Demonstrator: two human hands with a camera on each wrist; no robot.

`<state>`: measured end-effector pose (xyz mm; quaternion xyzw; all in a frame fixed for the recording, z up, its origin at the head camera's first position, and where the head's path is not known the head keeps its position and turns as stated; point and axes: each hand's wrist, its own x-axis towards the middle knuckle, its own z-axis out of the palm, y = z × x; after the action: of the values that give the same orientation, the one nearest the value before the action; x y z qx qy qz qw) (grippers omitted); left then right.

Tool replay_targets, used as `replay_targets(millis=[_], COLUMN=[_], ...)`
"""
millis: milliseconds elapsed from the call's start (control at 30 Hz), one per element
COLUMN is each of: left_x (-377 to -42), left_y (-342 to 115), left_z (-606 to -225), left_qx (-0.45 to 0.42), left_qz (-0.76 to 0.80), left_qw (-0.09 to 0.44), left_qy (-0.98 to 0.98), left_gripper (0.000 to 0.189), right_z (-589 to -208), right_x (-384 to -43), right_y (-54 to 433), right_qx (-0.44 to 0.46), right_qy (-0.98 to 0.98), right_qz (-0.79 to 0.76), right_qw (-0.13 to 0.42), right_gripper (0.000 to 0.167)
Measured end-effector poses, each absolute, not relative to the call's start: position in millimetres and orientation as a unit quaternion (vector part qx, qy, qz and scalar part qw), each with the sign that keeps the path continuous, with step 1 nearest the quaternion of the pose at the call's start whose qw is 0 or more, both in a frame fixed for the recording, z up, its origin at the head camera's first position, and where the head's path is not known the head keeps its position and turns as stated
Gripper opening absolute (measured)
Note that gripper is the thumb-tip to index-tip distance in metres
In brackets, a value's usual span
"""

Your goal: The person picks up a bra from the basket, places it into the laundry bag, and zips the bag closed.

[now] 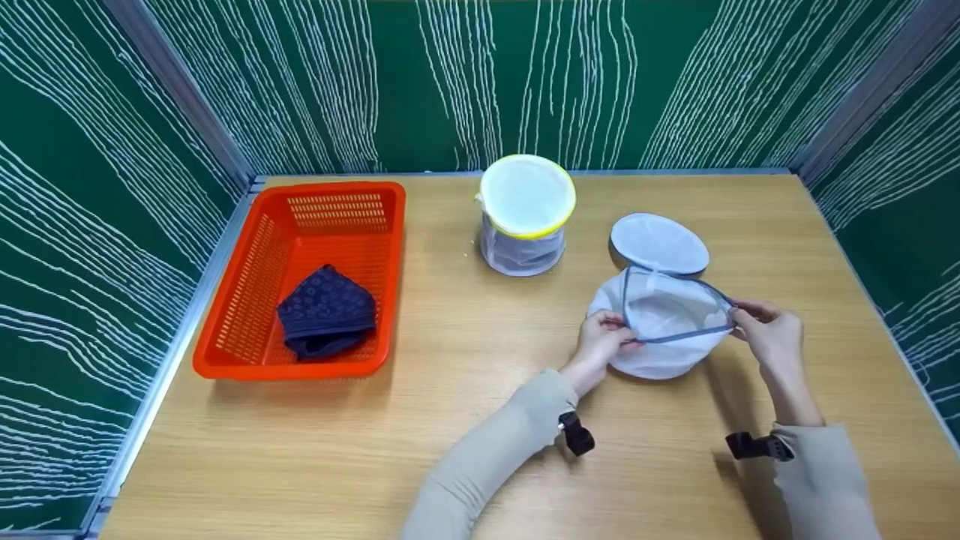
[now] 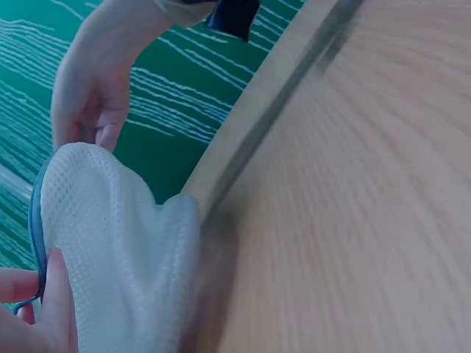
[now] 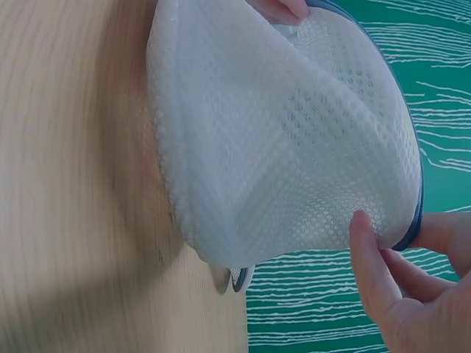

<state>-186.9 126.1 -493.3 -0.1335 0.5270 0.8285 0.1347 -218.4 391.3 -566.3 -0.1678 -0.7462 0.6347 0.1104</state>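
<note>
A white mesh laundry bag (image 1: 660,360) with a grey-blue rim stands on the table, its mouth uncovered and its round lid (image 1: 660,244) folded back behind it. My left hand (image 1: 602,341) pinches the rim at the left side, and my right hand (image 1: 769,330) pinches it at the right corner. Between them the rim is drawn into an angular shape. In the left wrist view, the bag's honeycomb mesh (image 2: 110,235) hangs from the pinched edge. The right wrist view shows the thumb on the mesh wall (image 3: 294,169) and the fingers behind the rim.
Behind and left of the bag stands another mesh bag (image 1: 525,255) with a yellow rim and a whitish top. An orange plastic basket (image 1: 300,370) at the left holds a folded dark blue patterned cloth item (image 1: 326,311). Green panels with white lines (image 1: 397,90) enclose the wooden table (image 1: 480,420).
</note>
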Motion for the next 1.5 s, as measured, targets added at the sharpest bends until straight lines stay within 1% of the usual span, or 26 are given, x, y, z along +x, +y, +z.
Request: replay_targets(millis=[167,533,667,767,900,1100,1300,1500], left_x=[-189,-186,-181,-177,-169,-159,-146,-136], left_y=[110,80,67,58,46,33,21,6], left_z=[-488,-477,-476,-474,-474,-473,-474,-476], left_qx=[-0.122,-0.135,-0.126,-0.114,-0.103,-0.106,-0.095,-0.087], left_qz=[0.835,0.844,0.843,0.848,0.853,0.844,0.828,0.824], left_qw=[0.145,0.174,0.182,0.181,0.178,0.173,0.183,0.176], left_qy=[0.517,0.489,0.490,0.485,0.480,0.497,0.521,0.532], left_gripper=[0.021,0.022,0.023,0.025,0.026,0.026,0.028,0.028], right_z=[-570,-569,-567,-565,-565,-565,-566,-566], right_x=[-219,-212,-208,-204,-199,-193,-185,-180], right_y=[389,370,360,350,337,323,316,303], right_qx=[-0.162,-0.154,-0.144,-0.132,-0.122,-0.122,-0.113,-0.098], right_qy=[-0.712,-0.672,-0.657,-0.651,-0.653,-0.663,-0.676,-0.699], right_qz=[0.674,0.715,0.732,0.740,0.739,0.731,0.722,0.704], right_qw=[0.114,0.121,0.112,0.107,0.112,0.109,0.096,0.078], right_gripper=[0.030,0.031,0.034,0.035,0.033,0.033,0.035,0.034])
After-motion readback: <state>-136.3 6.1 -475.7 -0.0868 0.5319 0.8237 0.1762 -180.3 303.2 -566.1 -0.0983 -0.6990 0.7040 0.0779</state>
